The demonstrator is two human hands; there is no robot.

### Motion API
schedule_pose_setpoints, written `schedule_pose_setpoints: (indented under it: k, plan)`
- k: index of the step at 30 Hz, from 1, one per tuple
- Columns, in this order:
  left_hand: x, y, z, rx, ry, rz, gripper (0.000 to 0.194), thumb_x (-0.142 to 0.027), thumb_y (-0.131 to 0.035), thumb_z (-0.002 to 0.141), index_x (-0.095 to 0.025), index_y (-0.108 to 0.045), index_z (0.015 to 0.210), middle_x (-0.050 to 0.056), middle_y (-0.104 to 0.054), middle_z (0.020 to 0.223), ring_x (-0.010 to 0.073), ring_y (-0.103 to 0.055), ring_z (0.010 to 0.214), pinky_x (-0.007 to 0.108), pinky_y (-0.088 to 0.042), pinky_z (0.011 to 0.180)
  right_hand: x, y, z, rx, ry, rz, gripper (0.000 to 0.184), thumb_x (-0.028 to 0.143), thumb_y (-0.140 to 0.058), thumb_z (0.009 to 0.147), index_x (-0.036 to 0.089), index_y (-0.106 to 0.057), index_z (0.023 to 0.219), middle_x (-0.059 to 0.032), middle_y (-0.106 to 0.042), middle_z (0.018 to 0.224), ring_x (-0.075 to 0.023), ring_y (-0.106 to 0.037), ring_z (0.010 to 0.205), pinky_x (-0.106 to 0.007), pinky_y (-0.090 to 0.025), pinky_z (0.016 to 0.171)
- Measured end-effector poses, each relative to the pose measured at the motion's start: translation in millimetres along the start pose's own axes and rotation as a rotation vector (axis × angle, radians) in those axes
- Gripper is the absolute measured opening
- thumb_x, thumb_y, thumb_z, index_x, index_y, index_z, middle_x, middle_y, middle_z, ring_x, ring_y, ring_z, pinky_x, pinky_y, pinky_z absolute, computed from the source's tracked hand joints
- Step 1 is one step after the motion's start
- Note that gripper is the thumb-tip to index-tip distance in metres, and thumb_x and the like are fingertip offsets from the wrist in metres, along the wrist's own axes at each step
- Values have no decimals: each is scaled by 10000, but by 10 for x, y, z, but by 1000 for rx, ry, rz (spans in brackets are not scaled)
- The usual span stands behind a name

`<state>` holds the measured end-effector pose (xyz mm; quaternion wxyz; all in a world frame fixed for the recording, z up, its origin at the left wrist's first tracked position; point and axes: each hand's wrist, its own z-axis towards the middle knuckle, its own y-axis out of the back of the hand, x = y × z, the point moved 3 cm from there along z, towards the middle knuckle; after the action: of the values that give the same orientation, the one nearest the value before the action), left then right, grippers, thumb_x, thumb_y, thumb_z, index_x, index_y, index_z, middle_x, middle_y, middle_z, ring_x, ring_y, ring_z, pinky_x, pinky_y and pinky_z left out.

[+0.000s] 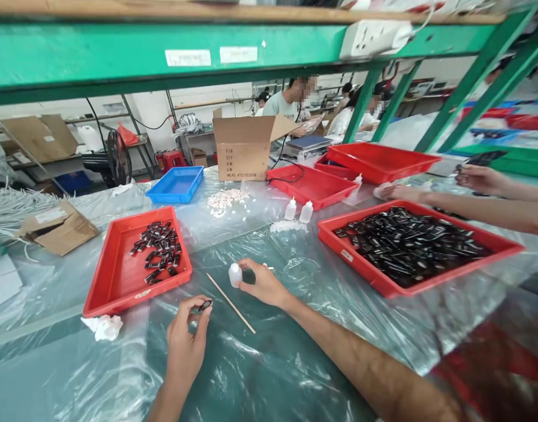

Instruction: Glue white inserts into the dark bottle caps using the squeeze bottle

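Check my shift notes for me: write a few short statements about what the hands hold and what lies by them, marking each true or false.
1. The left hand pinches a small black part. True.
2. The right hand holds a blue tray. False: it touches a small white bottle.
3. A thin wooden stick lies between the hands. True.
4. The red tray nearest the left hand is empty. False: it holds black parts.

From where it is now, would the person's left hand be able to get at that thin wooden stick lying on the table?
Probably yes. The stick lies bare on the plastic sheet just beside the left hand, nothing between them, though its fingers already pinch a small black part.
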<state>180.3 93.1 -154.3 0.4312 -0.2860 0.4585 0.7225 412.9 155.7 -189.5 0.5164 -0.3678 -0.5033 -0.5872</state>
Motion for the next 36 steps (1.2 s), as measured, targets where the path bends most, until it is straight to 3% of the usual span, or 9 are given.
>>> schedule_pose_setpoints:
  k: [3, 6, 9, 12, 17, 23, 28, 33, 36]
  plan:
    - [-35, 18, 10, -17, -43, 33, 244, -515, -579, 831, -296, -608, 936, -2, -745, 953, 191, -759, 808, 271, -634, 651, 2, 67, 14, -1, 9, -101, 365, 278, -871, 704, 284, -730, 1040, -28, -804, 1073, -305, -732, 1101, -501, -529, 1071]
    - [-59, 25, 14, -6, -63, 61, 231, -504, -572, 843, -299, -612, 941, -5, -745, 941, 179, -747, 797, 260, -630, 640, 9, 308, 77, 11, 26, -155, 444, 285, -891, 683, 256, -741, 1100, -45, -798, 1151, -260, -713, 1080, -405, -547, 995]
    - [-69, 36, 19, 5, -61, 75, 217, -493, -570, 851, -302, -614, 946, 1, -749, 939, 171, -734, 774, 253, -620, 638, -33, 698, 160, -84, 18, -253, 295, 330, -755, 870, 236, -731, 1148, -74, -774, 1194, -204, -675, 1019, -349, -529, 905]
    - [-73, 48, 24, 7, -61, 80, 197, -484, -567, 857, -310, -616, 936, 0, -755, 932, 168, -726, 774, 252, -608, 671, -112, 947, 178, -100, -15, -396, 170, 330, -722, 947, 190, -731, 1044, -58, -749, 1000, -157, -620, 824, -330, -512, 812]
    - [-45, 45, 30, 28, -67, 83, 194, -475, -558, 851, -310, -611, 939, -17, -751, 929, 173, -731, 755, 257, -603, 660, -206, 863, 107, 89, -27, -578, 263, 417, -744, 1017, 157, -712, 991, -11, -718, 942, -120, -644, 779, -305, -592, 789]
    - [-32, 46, 46, 16, -97, 77, 165, -459, -561, 828, -335, -611, 926, -47, -747, 888, 169, -724, 675, 268, -601, 641, -154, 781, 65, 121, -8, -712, 263, 409, -688, 1069, 155, -728, 1128, -41, -754, 1045, -152, -728, 902, -340, -651, 851]
    - [-43, 43, 72, 2, -128, 69, 167, -459, -553, 817, -349, -617, 924, -58, -744, 886, 182, -733, 676, 280, -606, 632, -14, 766, -35, -1, 42, -783, 286, 408, -690, 1069, 165, -716, 1217, -55, -755, 1108, -160, -738, 932, -343, -659, 854]
    - [-65, 42, 79, -9, -145, 72, 171, -466, -549, 810, -346, -614, 914, -59, -743, 862, 179, -727, 641, 271, -605, 592, 236, 738, -87, -273, 80, -819, 312, 463, -659, 1077, 160, -734, 1093, -34, -743, 960, -123, -706, 799, -274, -616, 744]
    - [-84, 58, 76, -3, -154, 75, 174, -460, -549, 813, -335, -616, 913, -48, -744, 861, 184, -728, 642, 283, -610, 603, 432, 710, -73, -402, 92, -802, 376, 492, -656, 1056, 165, -776, 915, -56, -717, 809, -128, -691, 701, -257, -542, 664]
